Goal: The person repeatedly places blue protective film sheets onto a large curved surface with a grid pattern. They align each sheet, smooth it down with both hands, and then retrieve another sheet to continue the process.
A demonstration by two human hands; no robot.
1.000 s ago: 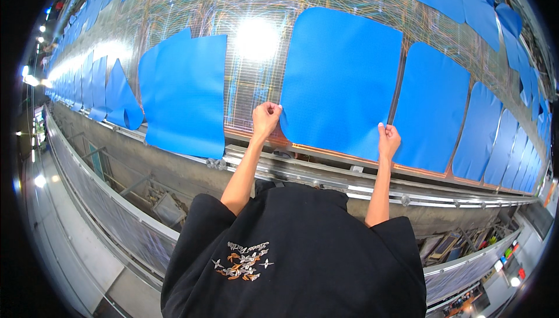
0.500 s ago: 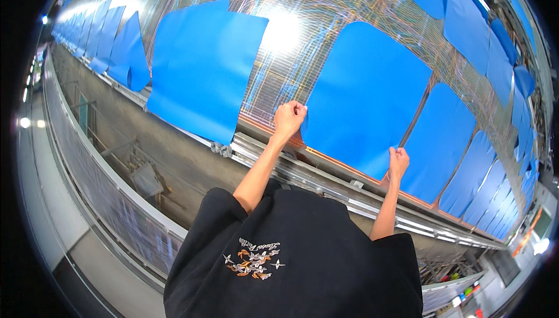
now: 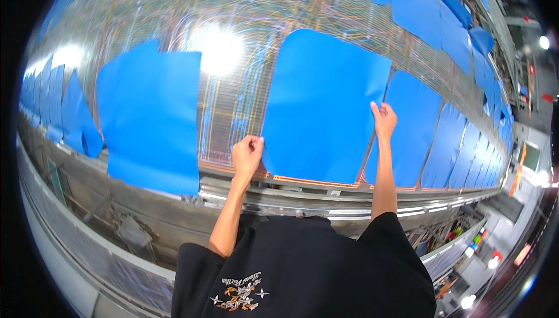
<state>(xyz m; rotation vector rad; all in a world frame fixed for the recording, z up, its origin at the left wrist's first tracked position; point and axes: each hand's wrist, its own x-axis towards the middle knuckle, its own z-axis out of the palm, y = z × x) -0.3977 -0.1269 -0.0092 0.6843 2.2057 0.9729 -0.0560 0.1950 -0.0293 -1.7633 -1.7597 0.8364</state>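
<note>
A large blue sheet [image 3: 320,108] with a leather-like surface and rounded far corners lies on the line-marked table surface in front of me. My left hand [image 3: 247,154] is closed in a pinch at its near left edge. Higher up, on the opposite edge, my right hand [image 3: 384,121] pinches the sheet between thumb and fingers, and the material puckers slightly there. Close beside that hand lies another blue sheet [image 3: 403,126], separated by a narrow gap. A wider blue sheet [image 3: 151,120] with a stepped far edge lies to the left and hangs over the table's near edge.
Several blue sheets continue in a row to the right [image 3: 445,143] and far left [image 3: 55,91]. More blue pieces [image 3: 416,12] lie along the far side. A metal rail [image 3: 314,201] runs along the near edge. Left of me is a frame with a grey panelled side [image 3: 116,242].
My right hand has moved from the sheet's near right corner farther up its right edge. My left hand stays at the near left edge. The whole view has turned and shifted.
</note>
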